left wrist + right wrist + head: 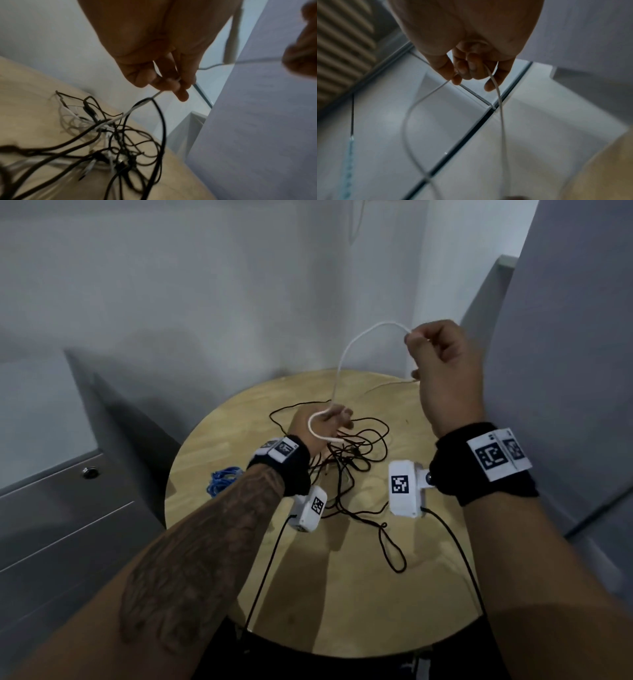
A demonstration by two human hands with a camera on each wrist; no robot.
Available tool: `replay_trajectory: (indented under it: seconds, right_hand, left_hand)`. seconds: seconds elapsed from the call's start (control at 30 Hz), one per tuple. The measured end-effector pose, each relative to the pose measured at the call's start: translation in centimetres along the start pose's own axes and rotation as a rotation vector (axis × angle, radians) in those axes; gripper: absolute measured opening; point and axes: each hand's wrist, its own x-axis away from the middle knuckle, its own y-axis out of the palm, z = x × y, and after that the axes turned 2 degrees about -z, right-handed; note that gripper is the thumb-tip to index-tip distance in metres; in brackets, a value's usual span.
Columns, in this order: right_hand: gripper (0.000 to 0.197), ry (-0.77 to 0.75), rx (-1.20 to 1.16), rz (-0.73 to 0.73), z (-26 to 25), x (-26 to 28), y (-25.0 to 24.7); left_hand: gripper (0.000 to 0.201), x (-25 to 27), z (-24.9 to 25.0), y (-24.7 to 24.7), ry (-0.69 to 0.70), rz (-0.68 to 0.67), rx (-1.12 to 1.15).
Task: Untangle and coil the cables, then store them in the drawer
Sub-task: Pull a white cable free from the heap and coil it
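A thin white cable (346,350) arcs between my two hands above the round wooden table (239,542). My right hand (442,361) is raised at the back right and pinches the cable between thumb and fingers (453,75); the white cable (500,101) hangs down from it in a loop. My left hand (322,422) is lower, over the table's middle, with its fingers (171,83) curled round a loop of the same white cable (137,108). Under it lies a tangle of black cables (356,453) mixed with white strands (120,142).
A coiled blue cable (222,479) lies on the table's left side. A grey drawer unit (51,525) with a round lock (90,472) stands to the left. Grey cabinet panels (565,371) rise on the right. A black loop (394,553) lies at the near right.
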Motion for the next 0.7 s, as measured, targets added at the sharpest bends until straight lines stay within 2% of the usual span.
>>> replay_trajectory:
  seconds: [0.1,0.17,0.27,0.33,0.37,0.43,0.5,0.57,0.63,0.7]
  right_hand:
    - [0.044,0.063,0.328,-0.173,1.2,0.6,-0.7]
    - [0.050,0.136,0.457,-0.343,1.7,1.4,-0.6]
    - [0.042,0.115,0.419,-0.513,2.4,2.7,0.8]
    - [0.053,0.081,0.383,-0.559,3.1,3.1,2.1]
    - [0.053,0.070,0.380,-0.568,3.6,3.3,2.7]
    - [0.038,0.058,0.351,-0.549,4.2,3.4,3.6]
    - [0.031,0.090,0.286,-0.477,4.4,3.0,4.0]
    - [0.027,0.114,0.172,-0.397,4.2,2.4,3.8]
    - [0.027,0.133,0.038,-0.332,3.8,1.7,3.6]
    - [0.027,0.137,-0.068,-0.274,3.0,1.1,3.2]
  left_hand:
    - [0.020,-0.5,2.2,-1.3,0.044,0.053,0.128]
    - [0.017,-1.1,3.6,-1.8,0.024,0.021,0.255]
    - [0.014,-1.5,5.6,-2.1,-0.009,-0.055,0.452]
    - [0.015,-1.1,7.1,-2.4,-0.034,-0.110,0.560]
    - [0.015,-0.9,7.5,-2.4,-0.036,-0.147,0.605]
    - [0.015,-0.6,7.9,-2.3,-0.017,-0.177,0.638]
    - [0.015,-0.5,7.2,-2.1,-0.013,-0.116,0.609]
    - [0.025,-0.1,6.0,-1.6,-0.055,-0.063,0.553]
    - [0.036,0.3,3.8,-0.5,-0.052,-0.115,0.383]
    - [0.025,1.1,1.1,0.7,-0.035,-0.185,0.057]
